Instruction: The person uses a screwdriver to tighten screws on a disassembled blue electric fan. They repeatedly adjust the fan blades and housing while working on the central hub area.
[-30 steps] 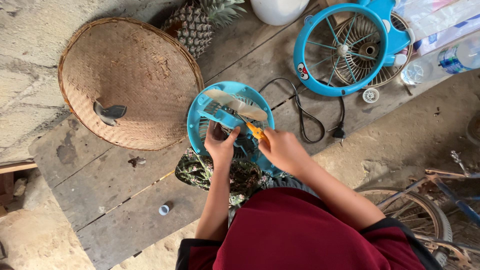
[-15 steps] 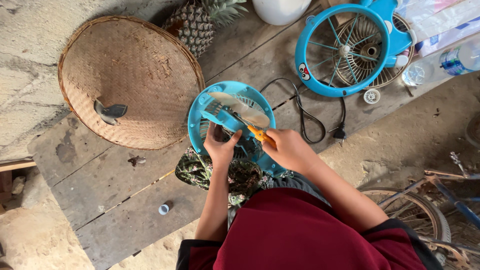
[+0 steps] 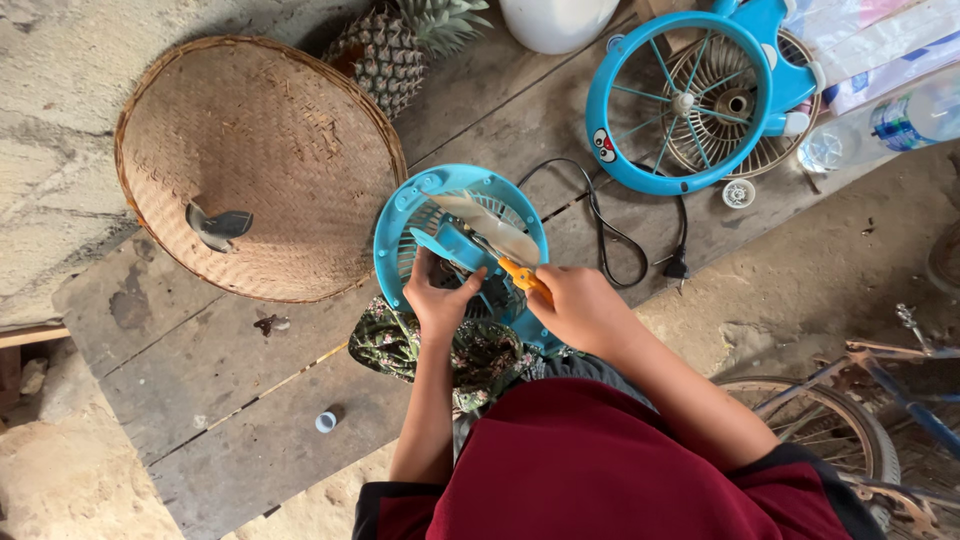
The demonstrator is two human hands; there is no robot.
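Since the earlier frames little has shifted: the right hand (image 3: 580,310) has slid a touch lower and further right along the blue fan body (image 3: 400,235), and the left hand (image 3: 438,300) has kept its place on it. The fan body lies on the wooden tabletop (image 3: 200,370), its round blue shell facing up, with pale blades (image 3: 490,225) showing inside. The left hand's fingers (image 3: 420,268) are curled around a blue part at the middle of the fan, closed on it. The right hand's fingers are wrapped shut around an orange-handled tool (image 3: 520,275), probably a screwdriver, whose tip points into the middle of the fan; the tip itself is too small to make out. A patterned dark cloth (image 3: 385,345) lies under the near edge of the fan, against the person's lap. A black cord (image 3: 600,225) runs from the fan to a plug on the boards. To the left rests a wide woven basket tray (image 3: 260,160), touching the fan's rim, with a pineapple (image 3: 385,50) behind it. At the upper right lies a separate blue fan guard (image 3: 610,100) over a pale grille. A small blue cap (image 3: 326,422) sits alone on the boards nearer the person.
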